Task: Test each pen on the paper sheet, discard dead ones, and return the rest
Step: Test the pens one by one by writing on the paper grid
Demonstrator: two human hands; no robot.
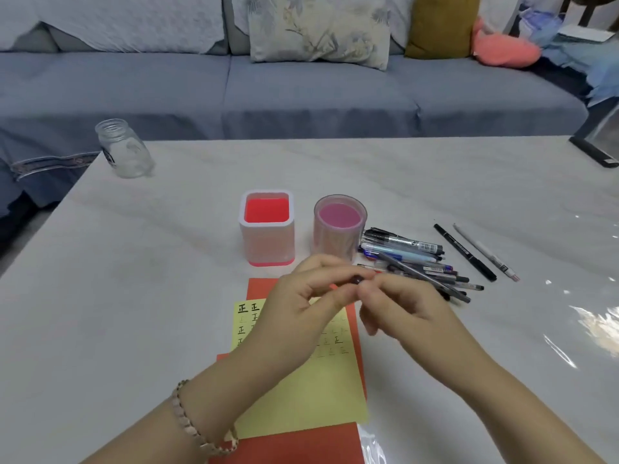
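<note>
Dark pen (357, 280), only a stub showing, is pinched between the left hand (303, 298) and right hand (407, 311), over the top edge of the yellow paper sheet (301, 396). Pen pile (418, 262) sits at 2 o'clock, just beside the round pink cup (339, 229), with the square pink holder (267, 229) at 11. Glass jar (124, 149) hugs the table's (134, 296) far-left corner at 10. A broad stretch of tabletop runs from the sheet to the left edge at 9.

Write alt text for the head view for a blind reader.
The left hand and right hand pinch a dark pen above the yellow paper sheet; beyond are a red square holder, a pink round cup and a pile of pens.
</note>
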